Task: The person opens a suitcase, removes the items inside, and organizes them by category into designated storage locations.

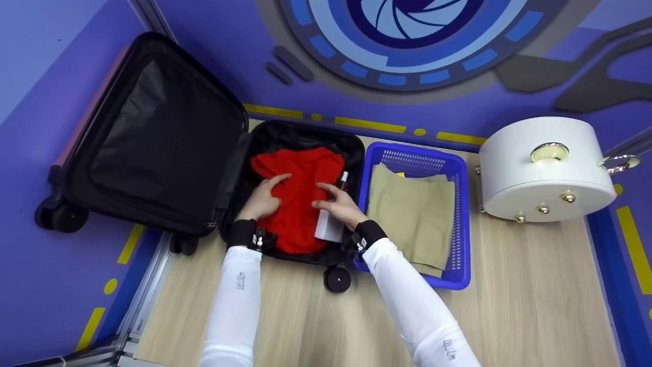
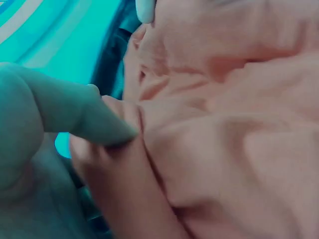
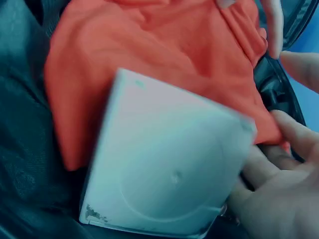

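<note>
A crumpled red cloth [image 1: 300, 199] lies in the right half of an opened black suitcase [image 1: 351, 148]. On its left side rests my left hand [image 1: 261, 200], index finger and thumb spread apart. In the left wrist view that thumb [image 2: 84, 112] presses on a fold of the fabric. My right hand [image 1: 340, 204] touches the cloth's right side with its fingers extended. Below this hand is a flat white square case [image 3: 169, 159] with a round outline on its face. Beside the right hand, a dark tube with a white cap [image 1: 344, 178] is partly hidden.
The suitcase's lid half [image 1: 163, 137] leans open at the left. Right of the suitcase stands a blue basket [image 1: 462, 229] with folded beige cloth [image 1: 412, 219]. Farther right is a white drum-shaped piece [image 1: 540, 153] with gold knobs. A patterned wall [image 1: 331, 97] rises behind.
</note>
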A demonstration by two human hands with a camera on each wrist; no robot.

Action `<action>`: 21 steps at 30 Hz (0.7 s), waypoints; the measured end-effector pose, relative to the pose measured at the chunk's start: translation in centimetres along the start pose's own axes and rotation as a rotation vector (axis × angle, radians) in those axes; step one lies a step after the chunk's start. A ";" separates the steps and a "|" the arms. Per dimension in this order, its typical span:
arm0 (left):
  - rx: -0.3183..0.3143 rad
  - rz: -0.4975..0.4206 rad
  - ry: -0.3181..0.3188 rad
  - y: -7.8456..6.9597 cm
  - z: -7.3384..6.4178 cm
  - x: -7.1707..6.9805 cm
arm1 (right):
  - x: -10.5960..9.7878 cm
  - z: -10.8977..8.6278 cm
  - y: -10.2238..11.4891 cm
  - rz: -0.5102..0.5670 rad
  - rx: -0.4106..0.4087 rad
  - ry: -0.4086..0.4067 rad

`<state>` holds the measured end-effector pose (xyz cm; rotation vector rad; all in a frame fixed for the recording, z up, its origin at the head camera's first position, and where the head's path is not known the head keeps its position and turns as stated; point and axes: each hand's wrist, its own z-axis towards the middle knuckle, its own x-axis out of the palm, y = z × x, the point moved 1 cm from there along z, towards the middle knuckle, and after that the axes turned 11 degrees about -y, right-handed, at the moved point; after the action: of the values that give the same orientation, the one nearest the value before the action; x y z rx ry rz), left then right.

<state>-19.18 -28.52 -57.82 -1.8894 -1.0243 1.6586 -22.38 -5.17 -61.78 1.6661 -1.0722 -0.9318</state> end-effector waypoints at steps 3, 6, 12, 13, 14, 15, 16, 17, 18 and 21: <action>0.005 -0.058 -0.033 -0.3 0.1 -0.4 | -0.2 -0.2 0.3 0.023 -0.072 -0.046; 0.001 -0.099 -0.110 -0.7 0.0 -1.0 | -0.4 -0.4 0.9 0.109 -0.136 -0.075; 0.102 -0.156 -0.192 -2.7 -0.9 -2.4 | -1.3 -1.1 3.1 0.240 -0.210 -0.120; 0.122 -0.161 -0.188 -3.1 -1.1 -2.6 | -1.6 -1.2 3.5 0.241 -0.220 -0.131; 0.142 -0.166 -0.187 -3.5 -1.3 -2.7 | -1.8 -1.4 4.1 0.236 -0.227 -0.143; 0.160 -0.171 -0.187 -3.9 -1.4 -2.9 | -2.1 -1.6 4.6 0.233 -0.235 -0.158; 0.177 -0.177 -0.191 -4.4 -1.6 -3.0 | -2.4 -1.8 5.2 0.235 -0.248 -0.170; 0.193 -0.186 -0.199 -4.8 -1.8 -3.0 | -2.7 -1.9 5.8 0.246 -0.264 -0.178; 0.208 -0.197 -0.212 -5.3 -1.9 -3.0 | -3.1 -2.2 6.3 0.261 -0.280 -0.184; 0.257 -0.253 -0.269 -6.7 -2.5 -2.9 | -4.7 -3.2 8.0 0.314 -0.339 -0.208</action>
<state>-18.52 -26.07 -50.51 -1.3423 -1.0440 1.8226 -23.03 -1.42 -52.69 1.1064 -1.1965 -1.0265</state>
